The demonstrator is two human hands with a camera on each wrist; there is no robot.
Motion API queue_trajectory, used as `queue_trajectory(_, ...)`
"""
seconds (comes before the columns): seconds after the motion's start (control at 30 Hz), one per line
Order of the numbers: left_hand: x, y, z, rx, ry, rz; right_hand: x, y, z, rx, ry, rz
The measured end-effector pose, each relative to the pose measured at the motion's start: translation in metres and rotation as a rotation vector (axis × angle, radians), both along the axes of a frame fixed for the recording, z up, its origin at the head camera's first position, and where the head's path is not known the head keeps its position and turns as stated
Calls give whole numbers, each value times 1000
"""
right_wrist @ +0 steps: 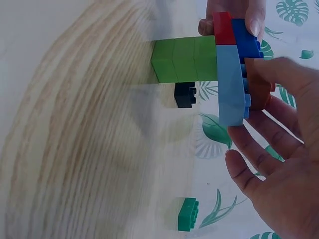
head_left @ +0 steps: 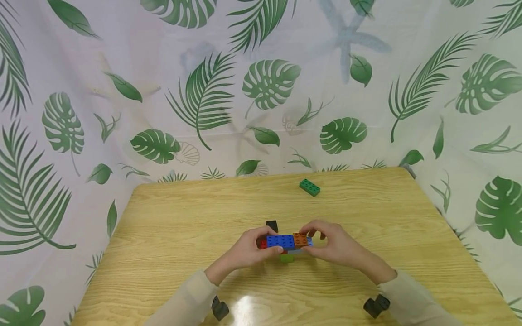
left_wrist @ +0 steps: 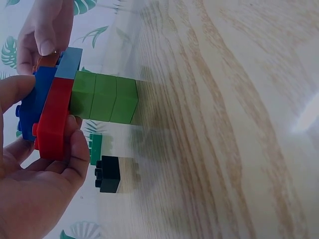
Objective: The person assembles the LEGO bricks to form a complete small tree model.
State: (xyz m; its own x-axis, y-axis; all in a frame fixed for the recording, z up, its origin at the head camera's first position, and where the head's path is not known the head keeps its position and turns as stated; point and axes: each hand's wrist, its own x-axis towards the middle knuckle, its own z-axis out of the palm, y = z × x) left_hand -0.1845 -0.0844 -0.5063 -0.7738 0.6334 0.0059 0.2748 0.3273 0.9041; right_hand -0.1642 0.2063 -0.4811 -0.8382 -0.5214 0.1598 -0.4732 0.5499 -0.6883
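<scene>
A stack of toy building bricks stands on the table. Its column of light green bricks (left_wrist: pixel 103 97) carries a red brick (left_wrist: pixel 55 117) and a light blue brick (right_wrist: pixel 231 89) side by side. Above these lie a long blue brick (head_left: pixel 280 241) and a short brown brick (head_left: pixel 300 239). My left hand (head_left: pixel 248 248) grips the red and blue end, thumb on the blue brick's near side. My right hand (head_left: pixel 338 246) pinches the brown brick between thumb and fingers. Whether the brown brick sits fully down on the light blue studs, I cannot tell.
Behind the stack, a black brick (head_left: pixel 271 225) rests close to the left fingers. A green brick (head_left: pixel 310 187) lies near the far edge of the wooden table (head_left: pixel 183 208). A leaf-patterned curtain (head_left: pixel 220 149) hangs behind the table.
</scene>
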Motion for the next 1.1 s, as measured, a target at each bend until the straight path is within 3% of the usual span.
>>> queue_trajectory(0.27,0,1,-1,10,0,8,0,-3,-3,-11,11,7)
queue_trajectory(0.6,1,0,-1,28,-17,2,3,-6,0,17,150,53)
queue_trajectory(0.77,1,0,0,19,-19,8,-1,-7,4,46,136,86)
queue_trajectory(1.1,0,1,0,29,-30,7,-6,-10,17,105,19,85)
